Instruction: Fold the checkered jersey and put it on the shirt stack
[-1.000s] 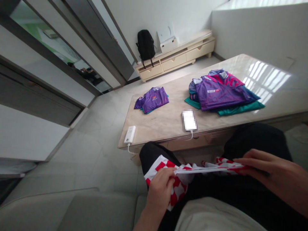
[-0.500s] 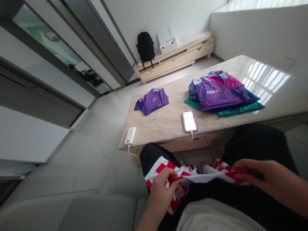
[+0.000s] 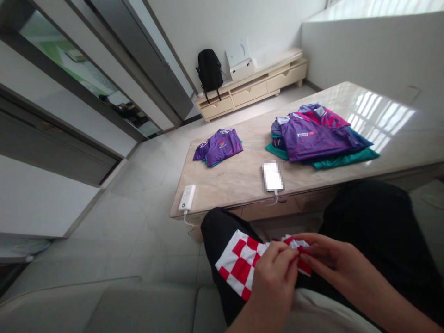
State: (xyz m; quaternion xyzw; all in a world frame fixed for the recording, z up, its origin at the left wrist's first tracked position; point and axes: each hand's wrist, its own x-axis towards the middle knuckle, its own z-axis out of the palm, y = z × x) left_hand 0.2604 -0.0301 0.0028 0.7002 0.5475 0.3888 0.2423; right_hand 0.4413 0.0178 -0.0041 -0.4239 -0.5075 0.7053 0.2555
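Observation:
A red-and-white checkered piece of clothing [image 3: 241,263] lies bunched across my lap, one flat part draped over my left thigh. My left hand [image 3: 277,273] is closed on its bunched middle, the fingers pinching the cloth. Right beside it, my right hand [image 3: 329,256] pinches another fold of the same cloth between thumb and fingers. The two hands nearly touch, and they hide much of the gathered fabric.
On the marble-topped table [image 3: 243,185] ahead lie a small stack of purple shirts [image 3: 224,147] and a larger pile of folded shirts [image 3: 312,134]. Near its front edge are a blurred-out phone [image 3: 272,176] and a white power bank [image 3: 187,198], each with a cable.
My hands have come together: the right moved left, the left moved right. The cloth stretched between them is now gathered up, and the checkered part on my thigh lies flatter.

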